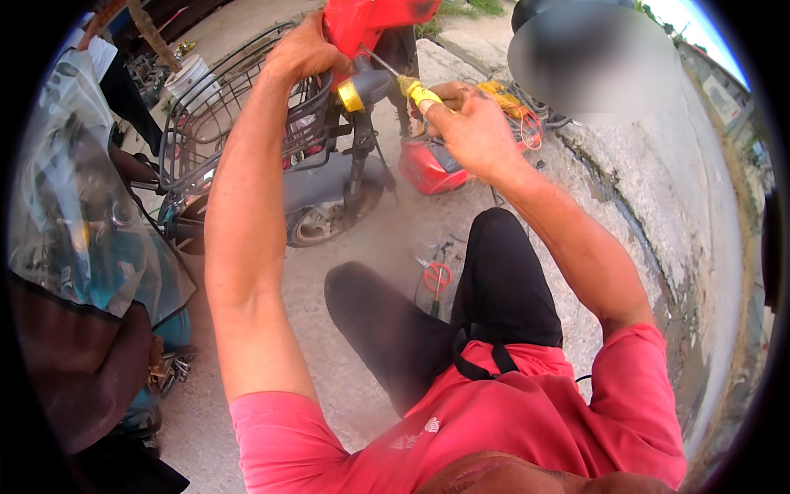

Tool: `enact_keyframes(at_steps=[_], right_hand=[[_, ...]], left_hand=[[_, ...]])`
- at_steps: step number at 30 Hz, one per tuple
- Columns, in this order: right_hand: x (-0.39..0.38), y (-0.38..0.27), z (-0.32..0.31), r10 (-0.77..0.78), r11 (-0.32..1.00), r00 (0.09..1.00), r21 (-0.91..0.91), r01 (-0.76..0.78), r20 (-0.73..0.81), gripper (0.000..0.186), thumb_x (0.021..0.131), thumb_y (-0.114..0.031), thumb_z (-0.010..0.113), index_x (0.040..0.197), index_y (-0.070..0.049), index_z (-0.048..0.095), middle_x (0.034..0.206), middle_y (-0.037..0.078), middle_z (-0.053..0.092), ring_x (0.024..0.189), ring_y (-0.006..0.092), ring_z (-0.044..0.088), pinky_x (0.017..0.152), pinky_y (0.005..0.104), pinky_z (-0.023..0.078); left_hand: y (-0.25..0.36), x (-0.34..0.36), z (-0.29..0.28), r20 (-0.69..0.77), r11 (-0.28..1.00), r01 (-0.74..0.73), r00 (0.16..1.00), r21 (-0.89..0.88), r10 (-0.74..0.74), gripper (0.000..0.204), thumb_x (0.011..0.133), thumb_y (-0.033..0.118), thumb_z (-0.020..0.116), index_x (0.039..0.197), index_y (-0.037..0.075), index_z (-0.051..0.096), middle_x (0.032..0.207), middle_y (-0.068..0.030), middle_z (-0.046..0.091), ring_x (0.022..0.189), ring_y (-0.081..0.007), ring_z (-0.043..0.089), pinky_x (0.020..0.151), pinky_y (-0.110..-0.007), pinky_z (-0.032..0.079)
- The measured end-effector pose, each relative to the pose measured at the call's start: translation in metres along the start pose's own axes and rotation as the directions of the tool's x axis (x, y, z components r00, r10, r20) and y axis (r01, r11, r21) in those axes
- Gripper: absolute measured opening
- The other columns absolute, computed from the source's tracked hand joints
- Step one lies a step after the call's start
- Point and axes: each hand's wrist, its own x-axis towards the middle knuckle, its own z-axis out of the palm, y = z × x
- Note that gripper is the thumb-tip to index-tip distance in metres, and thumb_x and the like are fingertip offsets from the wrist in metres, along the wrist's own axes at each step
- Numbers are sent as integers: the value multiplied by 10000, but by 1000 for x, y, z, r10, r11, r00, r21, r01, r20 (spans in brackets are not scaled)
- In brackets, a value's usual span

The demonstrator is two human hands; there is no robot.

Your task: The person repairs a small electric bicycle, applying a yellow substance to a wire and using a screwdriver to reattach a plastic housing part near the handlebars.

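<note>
At the top of the head view a red plastic panel sits on a scooter with a grey front fender. My left hand grips the panel's left edge, its fingertips partly hidden. From the other side my right hand is closed round a screwdriver with a yellow handle. The screwdriver's thin shaft slants up and left, its tip at the panel's lower edge; whether it sits in a screw is too small to tell. Just below the tip is a dark cylinder with a yellow band.
A black wire basket stands beside my left forearm. Beyond my right hand lie a red case and a yellow tool with loose wires. A red-ringed tool rests between my knees. Left are a plastic-covered vehicle and a white bucket.
</note>
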Motion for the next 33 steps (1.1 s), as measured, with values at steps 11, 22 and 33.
enact_keyframes(at_steps=[11, 22, 33], right_hand=[[29, 29, -21, 80, 48, 746, 745, -666, 661, 320, 1022, -205, 532, 1272, -14, 593, 1043, 115, 678, 695, 109, 574, 488, 213, 436], [-14, 1, 15, -350, 913, 917, -286, 289, -190, 296, 902, -155, 634, 1171, -34, 649, 1096, 209, 706, 950, 373, 702, 769, 472, 562], [11, 12, 2, 199, 146, 822, 813, -564, 534, 338, 1000, -182, 535, 1295, -17, 558, 1104, 137, 669, 701, 101, 557, 465, 185, 395]], left_hand=[[-8, 9, 7, -61, 997, -23, 998, 68, 28, 1072, 556, 264, 909, 1486, -24, 461, 1242, -199, 705, 1173, -324, 663, 1051, -377, 479], [-2, -1, 1, -50, 997, 13, 999, 76, -9, 1033, 544, 268, 933, 1440, -10, 501, 1227, -192, 711, 1177, -315, 666, 1047, -388, 482], [-3, 1, 1, -35, 998, 25, 999, 59, -23, 1032, 537, 269, 938, 1434, -7, 508, 1220, -180, 716, 1167, -297, 674, 1037, -377, 491]])
